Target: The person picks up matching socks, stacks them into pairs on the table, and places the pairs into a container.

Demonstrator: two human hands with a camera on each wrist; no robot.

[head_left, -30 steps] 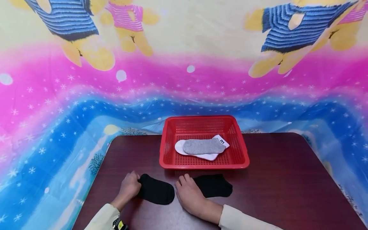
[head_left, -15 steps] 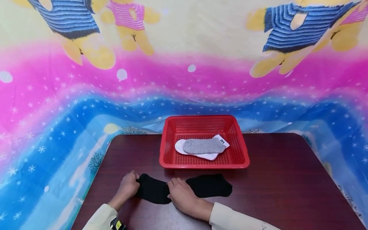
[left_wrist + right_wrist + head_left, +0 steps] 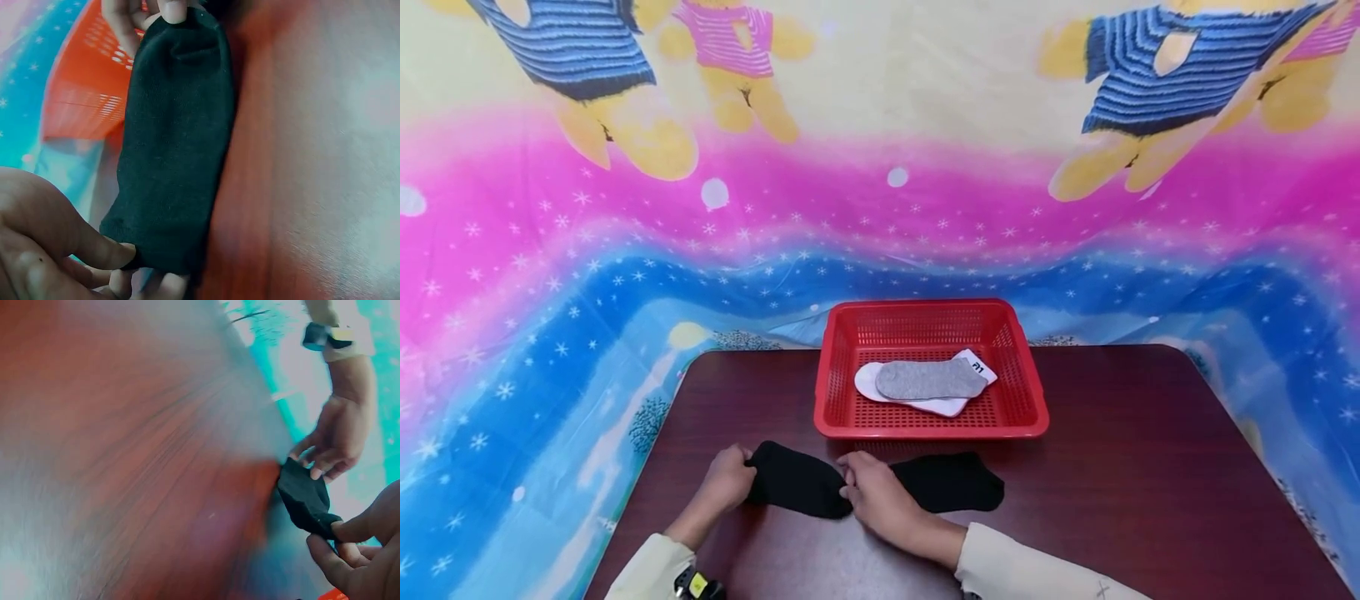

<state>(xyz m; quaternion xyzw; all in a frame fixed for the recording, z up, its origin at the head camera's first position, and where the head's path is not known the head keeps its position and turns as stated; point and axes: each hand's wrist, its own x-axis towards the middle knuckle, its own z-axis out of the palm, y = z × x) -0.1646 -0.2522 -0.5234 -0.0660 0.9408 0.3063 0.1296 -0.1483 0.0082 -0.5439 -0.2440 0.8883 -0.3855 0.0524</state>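
A black sock [image 3: 796,481] is stretched between both hands, a little above the table. My left hand [image 3: 727,481] pinches its opening end, thumb on top, as the left wrist view shows. At the toe end, the thumb and fingers of my right hand [image 3: 880,497] pinch the cloth [image 3: 304,497]. A second black sock [image 3: 951,482] lies flat on the table just right of my right hand, which covers its left end.
Behind the hands stands a red plastic basket [image 3: 931,432] holding a grey sock [image 3: 928,380] on top of white socks [image 3: 946,407]. The dark wooden table [image 3: 1120,467] meets a patterned cloth backdrop [image 3: 880,217] at its far edge.
My right hand has moved left from beside the sock's toe and taken hold of it. The left sock has risen slightly, away from me, with both hands.
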